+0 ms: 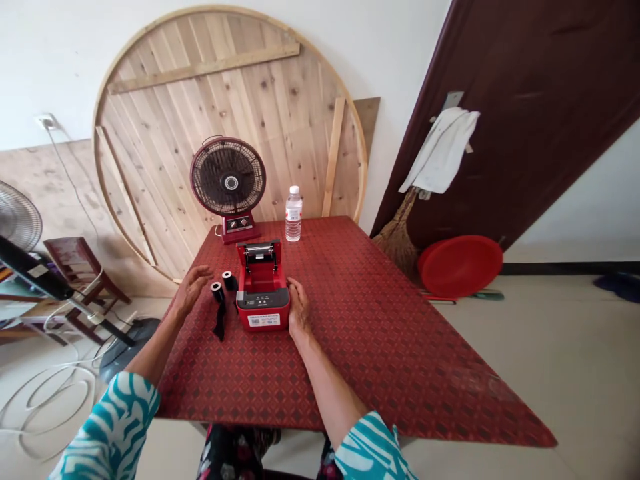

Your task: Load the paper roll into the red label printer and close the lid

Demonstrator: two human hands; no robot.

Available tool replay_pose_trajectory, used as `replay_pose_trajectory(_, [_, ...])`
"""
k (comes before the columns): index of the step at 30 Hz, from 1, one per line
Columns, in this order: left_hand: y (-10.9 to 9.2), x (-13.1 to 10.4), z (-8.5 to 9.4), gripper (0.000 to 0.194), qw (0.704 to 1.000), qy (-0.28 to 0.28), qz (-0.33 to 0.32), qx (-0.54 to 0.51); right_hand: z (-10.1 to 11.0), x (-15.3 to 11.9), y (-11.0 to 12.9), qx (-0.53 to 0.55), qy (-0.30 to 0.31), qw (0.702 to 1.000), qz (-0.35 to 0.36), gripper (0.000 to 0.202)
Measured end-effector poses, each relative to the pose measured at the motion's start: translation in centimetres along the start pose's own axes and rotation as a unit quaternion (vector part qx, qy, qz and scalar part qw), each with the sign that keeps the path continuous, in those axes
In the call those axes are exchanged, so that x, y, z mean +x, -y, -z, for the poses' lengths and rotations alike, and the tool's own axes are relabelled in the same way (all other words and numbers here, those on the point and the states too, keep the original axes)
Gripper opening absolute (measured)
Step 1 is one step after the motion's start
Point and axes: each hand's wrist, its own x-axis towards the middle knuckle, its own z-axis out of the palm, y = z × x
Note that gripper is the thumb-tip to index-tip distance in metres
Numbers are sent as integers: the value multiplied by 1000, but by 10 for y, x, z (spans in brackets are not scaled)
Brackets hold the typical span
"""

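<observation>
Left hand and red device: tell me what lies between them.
In the head view, two black rolls stand on the table between the left hand and the red device; a black strip trails from the one nearer the hand.

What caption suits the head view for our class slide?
Right hand at an open-lidded red machine; left hand, open, near two black rolls.
</observation>
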Motion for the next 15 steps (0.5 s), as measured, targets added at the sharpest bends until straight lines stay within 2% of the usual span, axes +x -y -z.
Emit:
replay_pose_trajectory(3, [12, -23, 8, 52, 999, 24, 16, -30, 0, 1, -1, 2, -1, 1000, -7, 40])
replay_pose_trajectory(7, [19, -36, -5, 58, 997, 71, 24, -22, 1, 1, -2, -6, 4, 1000, -8, 43])
replay_pose_trajectory(10, [20, -36, -14, 57, 998, 60, 16, -9, 2, 1, -2, -11, 7, 1000, -6, 43])
replay_pose_trajectory(12, [19, -35, -15, 59, 999, 34, 13, -23, 1, 1, -1, -9, 6, 1000, -9, 43])
replay_pose_trajectory(15, [3, -36, -14, 64, 998, 10, -8, -58, 0, 1, 0, -11, 4, 1000, 1, 42])
